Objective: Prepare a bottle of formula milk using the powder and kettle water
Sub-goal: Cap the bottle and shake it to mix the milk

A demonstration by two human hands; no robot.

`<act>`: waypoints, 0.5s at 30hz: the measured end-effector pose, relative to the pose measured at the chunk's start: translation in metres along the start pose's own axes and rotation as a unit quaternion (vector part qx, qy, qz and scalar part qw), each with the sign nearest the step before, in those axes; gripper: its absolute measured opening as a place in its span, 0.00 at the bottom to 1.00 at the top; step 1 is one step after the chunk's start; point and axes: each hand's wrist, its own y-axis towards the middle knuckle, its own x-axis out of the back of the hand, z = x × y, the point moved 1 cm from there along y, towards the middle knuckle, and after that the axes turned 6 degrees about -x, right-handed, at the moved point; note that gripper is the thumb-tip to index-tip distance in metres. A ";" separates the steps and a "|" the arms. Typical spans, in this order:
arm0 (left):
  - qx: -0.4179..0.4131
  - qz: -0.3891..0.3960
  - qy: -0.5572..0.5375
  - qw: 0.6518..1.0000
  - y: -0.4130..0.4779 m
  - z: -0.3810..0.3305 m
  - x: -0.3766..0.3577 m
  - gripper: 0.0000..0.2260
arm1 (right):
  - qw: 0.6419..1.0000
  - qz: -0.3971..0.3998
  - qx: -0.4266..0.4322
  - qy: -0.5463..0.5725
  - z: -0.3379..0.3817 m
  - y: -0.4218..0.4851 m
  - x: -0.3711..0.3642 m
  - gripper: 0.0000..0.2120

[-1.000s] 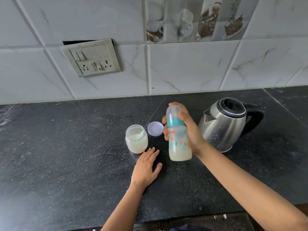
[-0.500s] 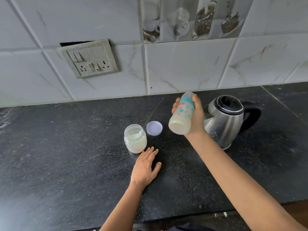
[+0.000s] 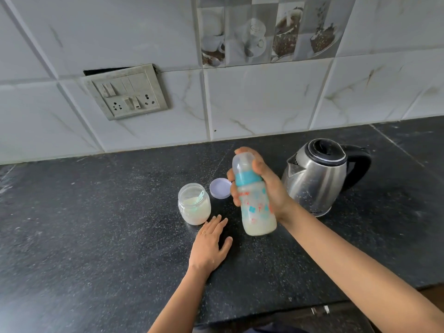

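My right hand [image 3: 269, 188] is shut around a baby bottle [image 3: 255, 207] with a teal collar and clear cap, held upright above the counter; milky liquid fills its lower part. My left hand [image 3: 210, 246] lies flat on the black counter [image 3: 96, 236], fingers apart, just in front of an open glass jar of formula powder [image 3: 194, 204] with a teal scoop inside. The jar's lilac lid [image 3: 219, 188] lies behind it. A steel kettle [image 3: 317, 179] with a black handle stands to the right of the bottle.
A tiled wall with a switch and socket plate [image 3: 127, 92] runs along the back of the counter. The counter's front edge [image 3: 312, 306] passes under my right forearm.
The bottle went from upright to tipped up and away half a second ago, and is back upright and lower now. My left hand has stayed flat on the counter.
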 end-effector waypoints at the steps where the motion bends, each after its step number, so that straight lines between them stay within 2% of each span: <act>1: -0.001 -0.001 0.001 1.000 0.000 0.000 0.001 0.28 | 1.000 0.019 0.009 -0.005 0.001 -0.001 0.000 0.23; 3: -0.001 -0.003 0.000 1.000 0.000 -0.001 0.001 0.28 | 0.998 -0.010 0.033 0.060 0.013 0.006 -0.002 0.21; 6: 0.001 -0.006 -0.004 1.000 -0.001 -0.003 0.002 0.28 | 0.973 -0.124 0.079 0.180 0.023 0.017 0.008 0.18; 8: 0.001 -0.005 -0.004 1.000 -0.001 -0.004 0.003 0.28 | 0.977 -0.123 0.068 0.157 0.017 0.012 0.008 0.18; 11: 0.004 -0.002 -0.009 1.000 -0.001 -0.004 0.005 0.25 | 0.997 -0.055 0.058 0.016 0.004 -0.001 0.002 0.19; 12: 0.004 -0.001 -0.009 1.000 -0.001 -0.005 0.005 0.25 | 0.996 -0.052 0.065 0.018 0.006 0.000 0.001 0.20; 15: -0.001 -0.002 -0.006 1.000 -0.002 -0.006 0.006 0.25 | 0.977 -0.109 0.083 0.163 0.021 0.011 0.004 0.19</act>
